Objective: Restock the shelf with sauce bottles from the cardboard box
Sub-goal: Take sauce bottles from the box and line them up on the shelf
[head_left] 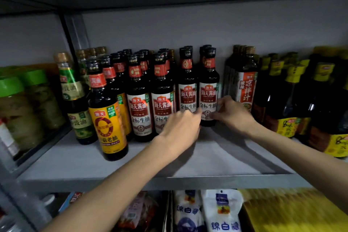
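Dark sauce bottles with red-and-white labels stand in rows on the grey shelf (pixel 131 167). The rightmost front sauce bottle (pixel 208 88) stands upright near the shelf's middle. My right hand (pixel 230 113) grips its lower right side, thumb and fingers curled round the label. My left hand (pixel 181 127) reaches in from the lower left, its fingertips touching the bottle's lower left side and the neighbouring bottle (pixel 187 90). The cardboard box is out of view.
A yellow-labelled bottle (pixel 108 117) stands forward at the left, with green-labelled bottles (pixel 72 90) and green-lidded jars (pixel 17 111) beyond. Taller bottles (pixel 244 83) and yellow-capped ones (pixel 293 100) fill the right. White bags (pixel 220 213) lie on the shelf below.
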A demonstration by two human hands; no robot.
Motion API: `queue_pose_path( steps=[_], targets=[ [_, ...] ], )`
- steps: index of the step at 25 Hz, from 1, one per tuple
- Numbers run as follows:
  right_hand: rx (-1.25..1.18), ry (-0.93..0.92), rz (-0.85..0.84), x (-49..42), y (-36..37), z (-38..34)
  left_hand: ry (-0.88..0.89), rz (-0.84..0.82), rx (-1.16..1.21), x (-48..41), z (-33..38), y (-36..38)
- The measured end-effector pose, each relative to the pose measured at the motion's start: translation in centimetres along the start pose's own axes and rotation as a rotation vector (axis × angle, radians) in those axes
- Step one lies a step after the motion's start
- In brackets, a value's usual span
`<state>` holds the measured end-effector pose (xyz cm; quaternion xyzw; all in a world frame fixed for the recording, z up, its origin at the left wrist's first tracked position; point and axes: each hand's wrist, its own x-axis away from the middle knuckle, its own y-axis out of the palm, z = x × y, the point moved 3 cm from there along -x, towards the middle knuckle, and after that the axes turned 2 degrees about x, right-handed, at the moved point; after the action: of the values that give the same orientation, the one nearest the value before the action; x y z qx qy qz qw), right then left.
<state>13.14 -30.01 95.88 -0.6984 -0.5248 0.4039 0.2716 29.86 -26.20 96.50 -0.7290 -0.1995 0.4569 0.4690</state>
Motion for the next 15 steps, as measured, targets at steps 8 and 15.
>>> queue_pose_path(
  steps=[8, 15],
  targets=[
    [-0.108, -0.052, -0.049, -2.9, 2.0, 0.8, -0.142, -0.135, -0.047, -3.0, 0.2, 4.3],
    [-0.134, -0.089, -0.049, -3.2, 2.5, 1.4, -0.174, -0.139, -0.039, -3.2, 0.4, 4.3]
  ],
)
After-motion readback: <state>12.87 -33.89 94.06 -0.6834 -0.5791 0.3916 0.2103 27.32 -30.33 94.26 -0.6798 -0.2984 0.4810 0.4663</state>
